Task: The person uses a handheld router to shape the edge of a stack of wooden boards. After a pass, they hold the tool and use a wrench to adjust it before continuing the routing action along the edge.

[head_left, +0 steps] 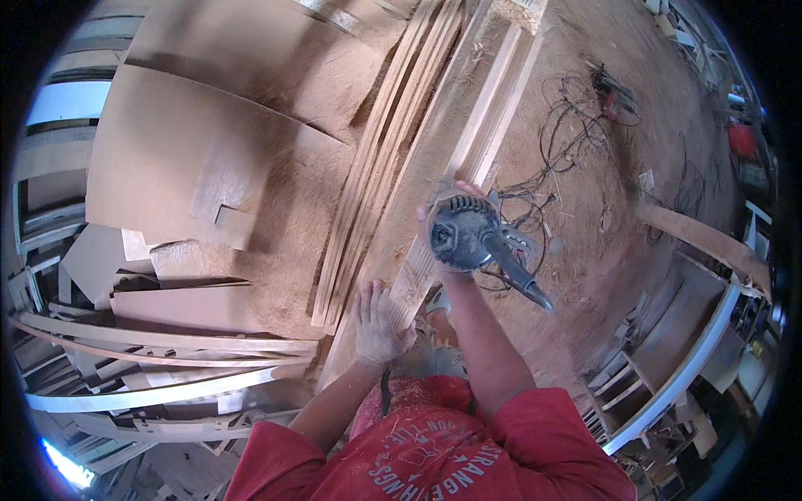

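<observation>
My right hand [424,227] is wrapped round a dark, dusty router [458,232], whose body covers most of the palm. Its black cord end [526,288] points down to the right. The tool sits over a long, pale wooden strip [489,108] with grooves along its length. Nearer to me, my left hand [380,326] lies with fingers outstretched at the near part of this strip, over the dusty board [418,179] beside it. Whether the router's bit touches the wood is hidden under its body.
Several long, narrow strips [380,159] lie left of the board. Large brown sheets [167,142] and sawdust spread farther left. On the right, another power tool [616,93] lies among tangled black cables [568,125]. Stacked boards [167,342] are at lower left, a wooden frame [668,334] at lower right.
</observation>
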Tool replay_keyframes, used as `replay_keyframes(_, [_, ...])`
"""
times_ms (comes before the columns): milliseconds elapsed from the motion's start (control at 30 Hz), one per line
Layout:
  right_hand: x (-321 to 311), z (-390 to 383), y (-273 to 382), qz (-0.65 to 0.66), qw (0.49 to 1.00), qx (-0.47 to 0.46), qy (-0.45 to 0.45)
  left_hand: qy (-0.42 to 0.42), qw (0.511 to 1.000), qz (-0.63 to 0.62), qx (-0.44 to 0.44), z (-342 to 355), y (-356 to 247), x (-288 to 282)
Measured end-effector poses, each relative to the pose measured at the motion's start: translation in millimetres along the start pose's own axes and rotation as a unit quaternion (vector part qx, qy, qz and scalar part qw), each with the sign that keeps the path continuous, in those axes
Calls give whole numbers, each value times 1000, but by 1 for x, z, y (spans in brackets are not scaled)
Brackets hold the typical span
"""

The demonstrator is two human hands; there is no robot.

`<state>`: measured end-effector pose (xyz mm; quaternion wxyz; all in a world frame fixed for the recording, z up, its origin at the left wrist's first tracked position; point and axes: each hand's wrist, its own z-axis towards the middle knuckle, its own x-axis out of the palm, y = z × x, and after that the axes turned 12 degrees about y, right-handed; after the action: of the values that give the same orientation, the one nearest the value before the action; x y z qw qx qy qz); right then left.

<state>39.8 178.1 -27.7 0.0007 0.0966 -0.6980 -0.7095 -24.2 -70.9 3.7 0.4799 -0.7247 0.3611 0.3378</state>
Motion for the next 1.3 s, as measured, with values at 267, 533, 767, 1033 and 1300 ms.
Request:
replay_keyframes(267, [4,-8,2,-6,1000,-3,2,-5,1000,4,10,0,0,3])
replay_keyframes(533, [-8,20,-6,-66,996,-58,19,-9,1000,-16,-4,-4,1,6])
replay_keyframes(767, [-21,84,24,-149,981,-125,7,-16,1000,-24,-9,-6,5,9])
replay_keyframes(1033, [-10,49,46,-37,978,-200,-54,-25,999,-37,-11,-5,0,3])
replay_keyframes(1300, [-14,45,67,-131,990,0,-57,-39,998,-57,-4,-6,1,2])
